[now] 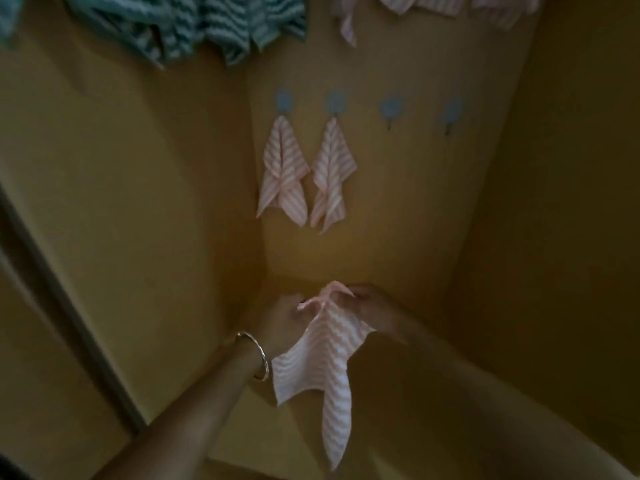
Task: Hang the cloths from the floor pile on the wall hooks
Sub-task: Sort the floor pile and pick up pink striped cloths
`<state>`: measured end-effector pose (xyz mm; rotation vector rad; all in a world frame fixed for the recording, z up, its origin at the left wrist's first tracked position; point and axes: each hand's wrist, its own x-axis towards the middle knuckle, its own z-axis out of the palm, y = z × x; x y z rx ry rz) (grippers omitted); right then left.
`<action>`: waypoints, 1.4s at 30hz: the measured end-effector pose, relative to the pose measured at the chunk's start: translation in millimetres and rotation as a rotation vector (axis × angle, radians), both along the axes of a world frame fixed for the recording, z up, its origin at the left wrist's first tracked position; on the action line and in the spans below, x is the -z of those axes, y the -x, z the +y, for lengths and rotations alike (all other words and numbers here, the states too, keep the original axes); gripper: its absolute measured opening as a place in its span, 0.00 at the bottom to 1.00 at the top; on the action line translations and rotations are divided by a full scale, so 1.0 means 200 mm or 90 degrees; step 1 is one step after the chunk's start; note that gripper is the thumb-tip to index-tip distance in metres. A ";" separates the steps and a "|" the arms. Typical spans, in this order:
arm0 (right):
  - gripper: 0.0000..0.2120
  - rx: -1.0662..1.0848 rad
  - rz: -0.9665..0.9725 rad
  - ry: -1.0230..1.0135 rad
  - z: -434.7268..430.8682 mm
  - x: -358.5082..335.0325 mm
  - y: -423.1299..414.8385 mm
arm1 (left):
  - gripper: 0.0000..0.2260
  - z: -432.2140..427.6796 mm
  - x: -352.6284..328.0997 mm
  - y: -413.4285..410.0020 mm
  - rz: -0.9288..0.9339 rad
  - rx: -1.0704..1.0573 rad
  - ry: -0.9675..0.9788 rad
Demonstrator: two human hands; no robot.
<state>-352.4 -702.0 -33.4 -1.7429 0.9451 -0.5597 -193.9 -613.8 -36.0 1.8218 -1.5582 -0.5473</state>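
Note:
I hold a pink-and-white striped cloth (322, 355) in front of the yellow wall, low in the head view. My left hand (282, 320), with a bangle on the wrist, pinches its top edge from the left. My right hand (369, 303) pinches the top corner from the right. The cloth hangs down between my forearms. Higher on the wall is a row of round blue hooks. The two left hooks carry striped pink cloths (284, 168) (330, 174). The two right hooks (390, 110) (452, 112) are bare.
Teal striped cloths (187, 26) and more pink striped cloths (443, 5) hang along the top of the view. The yellow walls meet in a corner (254, 202) just left of the hooks. A dark frame edge (62, 296) runs diagonally at the left.

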 end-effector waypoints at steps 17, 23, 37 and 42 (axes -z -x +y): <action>0.10 0.183 -0.177 0.055 -0.75 -0.26 0.12 | 0.14 -1.02 -0.47 0.22 -0.127 0.077 0.182; 0.11 0.272 -0.095 0.158 -0.84 -0.33 0.29 | 0.15 -1.17 -0.51 0.20 -0.098 0.143 0.212; 0.12 0.271 -0.272 0.086 -1.14 -0.67 0.11 | 0.09 -1.46 -0.82 0.07 0.342 0.090 0.218; 0.09 0.273 -0.340 0.101 -1.25 -0.83 0.02 | 0.11 -1.61 -0.94 0.05 0.485 0.065 0.171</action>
